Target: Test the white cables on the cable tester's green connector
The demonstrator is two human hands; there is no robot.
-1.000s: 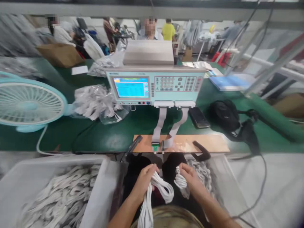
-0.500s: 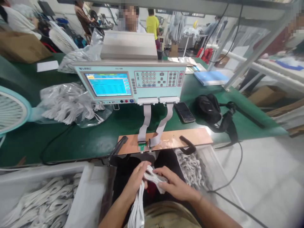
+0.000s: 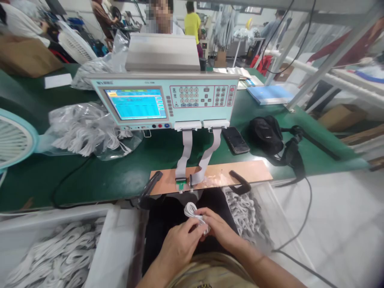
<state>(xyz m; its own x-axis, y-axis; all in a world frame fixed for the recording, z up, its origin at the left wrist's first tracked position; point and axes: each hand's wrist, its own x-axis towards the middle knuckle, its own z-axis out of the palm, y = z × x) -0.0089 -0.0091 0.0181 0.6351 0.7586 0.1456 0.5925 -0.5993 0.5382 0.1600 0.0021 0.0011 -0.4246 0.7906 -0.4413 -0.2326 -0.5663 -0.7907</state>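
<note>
A coiled white cable [image 3: 191, 209] is held over my lap, its looped end poking out forward of my fingers. My right hand [image 3: 218, 228] is closed around the coil from the right. Pressed against its near end are the bent fingers of my left hand [image 3: 182, 241], which cover part of the cable. Beyond the hands, two small metal connectors stick out over the bench edge from a green circuit board [image 3: 181, 185] and the black-ended ribbon cable [image 3: 196, 178] beside it. Both ribbon cables run up to a tester [image 3: 201, 114] with a lit blue screen.
Left of my lap stands a white bin [image 3: 111, 228] of coiled cables; another bin [image 3: 267, 200] of cables is at the right. Black clamps [image 3: 151, 184] grip a copper-coloured board [image 3: 240, 172]. A phone [image 3: 236, 141], black bag [image 3: 265, 134], bagged cables [image 3: 87, 132] and fan [image 3: 16, 140] sit on the bench.
My left hand has come down and toward the right hand, onto the coil. The hanging bundle of white cables that was under my left hand no longer shows. The camera view has shifted slightly.
</note>
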